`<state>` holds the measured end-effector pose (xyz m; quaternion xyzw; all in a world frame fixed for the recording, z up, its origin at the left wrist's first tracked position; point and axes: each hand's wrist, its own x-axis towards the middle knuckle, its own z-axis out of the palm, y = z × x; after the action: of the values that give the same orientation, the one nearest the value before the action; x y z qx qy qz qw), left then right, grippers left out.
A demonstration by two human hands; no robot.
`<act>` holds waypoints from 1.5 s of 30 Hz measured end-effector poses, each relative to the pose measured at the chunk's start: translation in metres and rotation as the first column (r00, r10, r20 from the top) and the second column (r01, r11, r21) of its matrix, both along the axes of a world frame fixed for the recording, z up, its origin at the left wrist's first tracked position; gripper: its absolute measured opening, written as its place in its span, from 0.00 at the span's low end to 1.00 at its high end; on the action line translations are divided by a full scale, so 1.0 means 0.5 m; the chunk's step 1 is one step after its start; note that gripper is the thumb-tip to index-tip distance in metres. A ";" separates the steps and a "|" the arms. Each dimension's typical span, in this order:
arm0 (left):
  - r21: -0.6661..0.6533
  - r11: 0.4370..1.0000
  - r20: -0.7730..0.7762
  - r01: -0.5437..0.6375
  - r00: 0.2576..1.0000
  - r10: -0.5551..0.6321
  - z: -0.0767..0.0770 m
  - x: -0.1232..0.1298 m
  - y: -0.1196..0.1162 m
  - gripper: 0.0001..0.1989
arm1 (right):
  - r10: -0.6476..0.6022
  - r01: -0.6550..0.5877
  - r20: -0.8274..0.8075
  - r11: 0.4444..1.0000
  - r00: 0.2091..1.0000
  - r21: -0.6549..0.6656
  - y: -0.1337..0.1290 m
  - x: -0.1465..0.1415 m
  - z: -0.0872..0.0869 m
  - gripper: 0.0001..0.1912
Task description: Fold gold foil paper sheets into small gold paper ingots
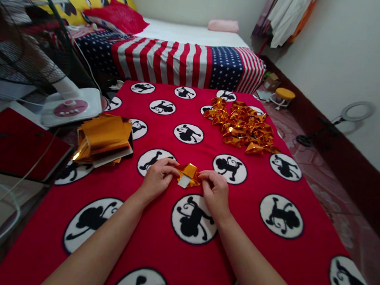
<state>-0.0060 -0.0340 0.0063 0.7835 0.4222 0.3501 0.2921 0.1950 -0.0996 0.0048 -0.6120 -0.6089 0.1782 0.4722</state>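
Observation:
Between my two hands is a small folded piece of gold foil paper [190, 170], its pale backing showing at the front. The fingers of my left hand [159, 175] pinch its left end. At its right end, my right hand [215, 190] grips the foil with thumb and fingertips. Left of my hands lies a stack of flat gold foil sheets [105, 133], some with pale undersides. Farther off to the right, a heap of folded gold foil pieces [244, 125] rests on the red cloth [248, 235] with black monkey figures in white circles.
A fan [71, 102] stands at the left, beside a dark red box-like object [18, 146] and loose cables. Behind the cloth is a bed [170, 57]. A yellow-topped stool [285, 94] and a ring light [357, 111] stand at the right.

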 end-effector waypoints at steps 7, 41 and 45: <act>0.028 0.999 -0.033 -0.015 0.999 0.016 0.001 0.003 -0.003 0.14 | 0.018 -0.018 0.053 1.000 0.998 -0.005 0.001 0.000 -0.003 0.12; 0.199 0.975 -0.078 0.101 0.993 -0.087 0.000 0.005 -0.017 0.08 | 0.041 -0.037 0.283 0.999 0.958 -0.021 -0.014 -0.007 0.004 0.06; 0.208 0.972 -0.059 0.109 0.993 -0.099 -0.005 0.005 -0.014 0.08 | 0.041 -0.039 0.289 0.999 0.956 -0.010 -0.013 -0.007 0.005 0.07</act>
<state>-0.0036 -0.0413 0.0039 0.8391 0.3482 0.3582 0.2152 0.1914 -0.1062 0.0072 -0.6201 -0.6833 0.0976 0.3729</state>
